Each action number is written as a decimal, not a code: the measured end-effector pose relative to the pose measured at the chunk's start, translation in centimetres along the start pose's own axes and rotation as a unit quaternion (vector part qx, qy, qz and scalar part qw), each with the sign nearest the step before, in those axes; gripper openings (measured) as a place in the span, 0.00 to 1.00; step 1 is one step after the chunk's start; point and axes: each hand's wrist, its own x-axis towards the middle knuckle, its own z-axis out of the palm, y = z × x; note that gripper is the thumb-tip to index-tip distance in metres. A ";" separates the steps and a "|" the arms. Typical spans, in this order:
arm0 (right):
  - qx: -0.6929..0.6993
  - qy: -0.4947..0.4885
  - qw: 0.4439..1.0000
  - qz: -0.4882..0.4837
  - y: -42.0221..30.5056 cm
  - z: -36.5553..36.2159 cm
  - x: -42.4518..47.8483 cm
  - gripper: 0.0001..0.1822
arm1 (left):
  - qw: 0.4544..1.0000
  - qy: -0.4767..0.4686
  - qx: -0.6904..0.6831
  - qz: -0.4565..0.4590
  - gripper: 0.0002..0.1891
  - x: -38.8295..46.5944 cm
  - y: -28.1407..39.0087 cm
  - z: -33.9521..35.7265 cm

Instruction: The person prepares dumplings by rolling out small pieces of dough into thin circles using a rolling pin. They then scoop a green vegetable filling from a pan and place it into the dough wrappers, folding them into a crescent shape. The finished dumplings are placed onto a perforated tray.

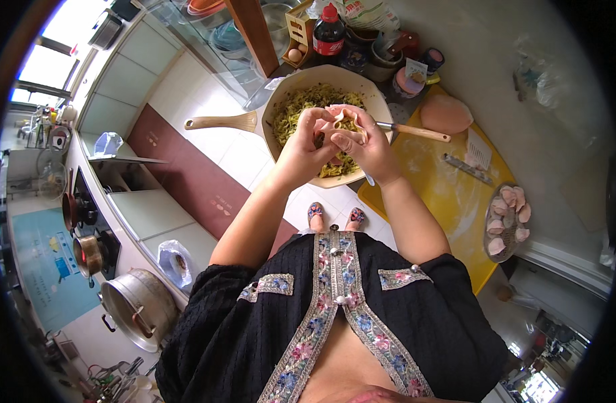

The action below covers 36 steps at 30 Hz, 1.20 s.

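Over a cream-coloured pan [382, 108] full of shredded vegetable filling [293, 108], both hands hold one dumpling wrapper [357, 132]. Its edge is wavy and gathered, and some filling shows inside the opening. My left hand [308, 143] pinches the wrapper from the left with curled fingers. My right hand [371, 148] cups its right side, with the thumb at the near rim. The hands partly hide the wrapper and the middle of the pan. A wooden-handled utensil [421, 132] rests across the pan's right rim; its other end is hidden.
Right of the pan, a floured yellow board [429, 186] bears a pale pink dough lump [446, 114], a white slotted scraper [478, 148] and a rolling pin [466, 169]. A plate [509, 237] holds several dumplings. Behind stand a dark sauce bottle [329, 32] and jars [409, 80]. The pan's handle [221, 122] juts left.
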 end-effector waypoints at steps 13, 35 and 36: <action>-0.308 0.084 0.940 -0.122 -1.0 0.4 -1.1 0.18 | 0.953 0.027 0.288 0.088 0.24 0.0 3.2 1.1; 0.243 0.245 0.931 0.120 1.8 0.8 -1.8 0.21 | 0.823 0.138 0.476 0.277 0.16 0.5 3.2 2.3; 0.242 0.244 0.932 0.113 1.9 0.6 -1.8 0.21 | 0.827 0.156 0.465 0.273 0.17 0.3 3.6 2.3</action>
